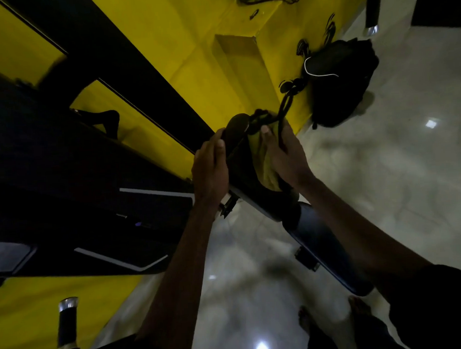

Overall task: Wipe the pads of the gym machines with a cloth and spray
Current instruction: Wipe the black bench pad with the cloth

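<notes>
Pale glossy floor spreads below me, with the yellow wall and the black machine frame on my left. A black backpack leans against the wall. The dark bench pad slants up between my arms, and I judge I'm mid-wipe near its top end. My left hand grips the pad's upper edge, steadying it. My right hand clutches the bunched yellow cloth and presses it onto the pad, while a black cord hangs across my fingers. No spray bottle shows. Next, I'd draw the cloth down the pad's length, keeping clear of that cord.
</notes>
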Available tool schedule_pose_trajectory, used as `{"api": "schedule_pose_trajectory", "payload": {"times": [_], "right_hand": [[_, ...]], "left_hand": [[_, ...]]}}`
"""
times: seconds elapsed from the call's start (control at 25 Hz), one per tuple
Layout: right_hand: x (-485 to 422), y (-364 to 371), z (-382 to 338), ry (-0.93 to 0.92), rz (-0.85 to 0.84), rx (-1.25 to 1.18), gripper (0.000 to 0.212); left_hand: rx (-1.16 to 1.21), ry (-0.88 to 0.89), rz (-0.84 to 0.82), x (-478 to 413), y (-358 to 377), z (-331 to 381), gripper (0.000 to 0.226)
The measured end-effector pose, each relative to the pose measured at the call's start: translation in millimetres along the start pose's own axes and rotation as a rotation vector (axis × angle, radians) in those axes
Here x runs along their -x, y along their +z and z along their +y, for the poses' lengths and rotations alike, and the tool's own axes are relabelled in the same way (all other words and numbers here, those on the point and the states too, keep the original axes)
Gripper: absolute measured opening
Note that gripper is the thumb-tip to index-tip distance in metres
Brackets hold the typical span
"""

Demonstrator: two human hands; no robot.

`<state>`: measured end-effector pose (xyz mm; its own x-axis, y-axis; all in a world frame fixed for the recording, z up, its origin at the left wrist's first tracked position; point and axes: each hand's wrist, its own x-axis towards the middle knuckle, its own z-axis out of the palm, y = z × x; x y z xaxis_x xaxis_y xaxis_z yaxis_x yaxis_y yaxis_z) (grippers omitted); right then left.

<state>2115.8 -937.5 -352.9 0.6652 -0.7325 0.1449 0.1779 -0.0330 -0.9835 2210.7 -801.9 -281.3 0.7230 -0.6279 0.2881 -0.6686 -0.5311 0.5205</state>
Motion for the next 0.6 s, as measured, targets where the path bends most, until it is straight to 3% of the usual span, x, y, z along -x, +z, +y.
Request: {"api": "schedule_pose_trajectory", "payload": {"times": [0.16,0.28,0.36,0.4,0.48,0.6], "right_hand": [[21,7,24,-0.203,0.074,0.15,0.053],[44,10,69,0.081,0.179,0.094,0.049],[47,13,79,0.303,0.241,0.061,0.055],[49,19,75,0.312,0.276,0.072,0.057],[59,35,51,0.173,0.326,0.092,0.057],[69,59,22,-0.083,0.329,0.135,0.059]], "left_hand": [[-0.046,-0.01,0.007,-1,5,-2,0.045],[-0.028,-0.014,0.012,-1,4,3,0.045],[0.119,-0.04,0.01,2,3,1,0.043],[0.249,-0.078,0.016,6,1,-4,0.043],[0.461,-0.157,0.013,17,0,-15,0.042],[0.487,-0.192,0.024,30,1,-17,0.043]]}}
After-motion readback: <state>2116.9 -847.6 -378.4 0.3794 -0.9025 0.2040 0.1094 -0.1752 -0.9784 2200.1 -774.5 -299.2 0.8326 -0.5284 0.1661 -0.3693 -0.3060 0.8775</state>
